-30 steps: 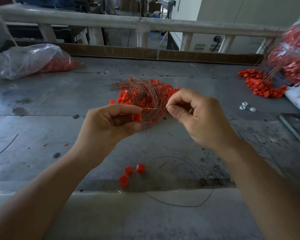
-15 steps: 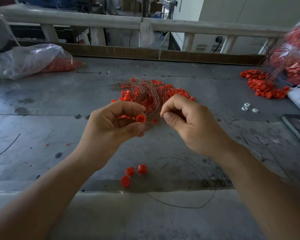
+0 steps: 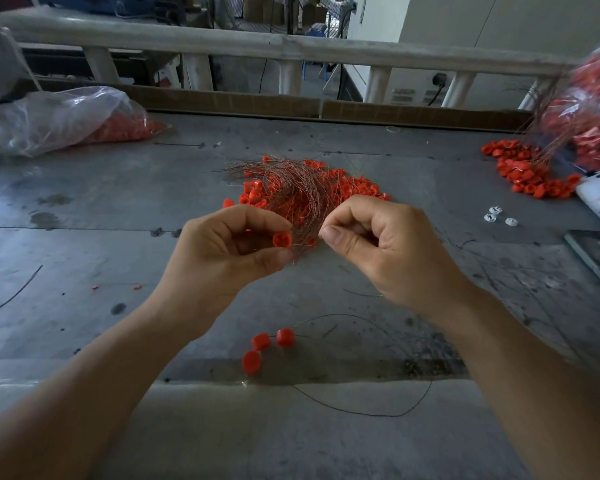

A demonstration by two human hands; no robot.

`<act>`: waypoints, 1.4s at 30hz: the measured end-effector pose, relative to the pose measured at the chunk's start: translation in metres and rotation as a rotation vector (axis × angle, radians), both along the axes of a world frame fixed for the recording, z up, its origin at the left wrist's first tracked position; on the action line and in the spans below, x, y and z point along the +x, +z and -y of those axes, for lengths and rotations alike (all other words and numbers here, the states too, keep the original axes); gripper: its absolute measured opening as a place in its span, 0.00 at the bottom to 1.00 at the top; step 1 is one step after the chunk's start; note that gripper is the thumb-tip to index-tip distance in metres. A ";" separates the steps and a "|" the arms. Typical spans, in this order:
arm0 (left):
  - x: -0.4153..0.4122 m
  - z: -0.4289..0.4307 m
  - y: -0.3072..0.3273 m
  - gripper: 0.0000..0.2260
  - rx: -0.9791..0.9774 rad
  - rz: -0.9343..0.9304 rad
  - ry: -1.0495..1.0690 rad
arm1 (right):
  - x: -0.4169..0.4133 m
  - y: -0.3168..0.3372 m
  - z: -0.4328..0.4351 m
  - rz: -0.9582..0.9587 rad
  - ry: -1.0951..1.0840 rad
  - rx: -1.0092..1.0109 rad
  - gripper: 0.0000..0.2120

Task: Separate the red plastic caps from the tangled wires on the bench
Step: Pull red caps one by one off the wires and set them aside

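Wires (image 3: 298, 188) tangled with red caps (image 3: 347, 183) lie heaped at the middle of a grey bench (image 3: 84, 244). A clear bag (image 3: 66, 123) of caps lies far left and another bag (image 3: 589, 109) far right. Just before the heap, the left hand (image 3: 222, 258) pinches one cap (image 3: 282, 240) between thumb and fingers. The right hand (image 3: 388, 251), fingers curled, pinches a strand of the wires. Three loose caps (image 3: 267, 344) lie nearer the front edge.

Two hands (image 3: 222, 251), three loose red caps (image 3: 261, 341), three white pieces (image 3: 496, 216), two bags (image 3: 66, 119).
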State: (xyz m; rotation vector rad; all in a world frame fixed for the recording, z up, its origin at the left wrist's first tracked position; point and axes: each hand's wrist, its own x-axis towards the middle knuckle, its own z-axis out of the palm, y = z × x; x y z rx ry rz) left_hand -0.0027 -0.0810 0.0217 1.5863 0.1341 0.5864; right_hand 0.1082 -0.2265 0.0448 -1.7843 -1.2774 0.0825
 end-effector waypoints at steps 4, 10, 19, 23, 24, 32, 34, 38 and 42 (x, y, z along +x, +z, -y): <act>-0.001 0.001 0.001 0.09 -0.003 -0.006 -0.019 | -0.002 0.003 0.001 -0.046 0.018 0.020 0.08; -0.003 0.001 0.000 0.14 -0.024 -0.004 -0.074 | -0.006 0.002 0.001 -0.087 0.070 -0.051 0.13; -0.006 0.002 0.002 0.17 -0.039 -0.003 -0.203 | -0.006 0.001 0.000 -0.142 0.061 -0.153 0.13; -0.005 0.001 0.001 0.17 -0.058 -0.008 -0.201 | -0.006 0.001 0.000 -0.163 0.064 -0.142 0.13; -0.005 0.000 0.000 0.18 -0.061 -0.007 -0.196 | -0.006 0.001 0.000 -0.167 0.068 -0.140 0.13; -0.005 0.001 -0.002 0.18 -0.031 -0.012 -0.206 | -0.004 0.002 0.002 -0.176 0.056 -0.133 0.14; -0.004 0.001 -0.002 0.18 -0.039 -0.012 -0.205 | -0.004 0.002 0.001 -0.166 0.051 -0.134 0.14; -0.003 0.001 -0.002 0.17 -0.062 -0.007 -0.184 | -0.004 0.002 0.001 -0.154 0.058 -0.144 0.13; -0.004 0.001 -0.001 0.17 -0.061 -0.001 -0.190 | -0.003 0.002 0.001 -0.143 0.043 -0.154 0.13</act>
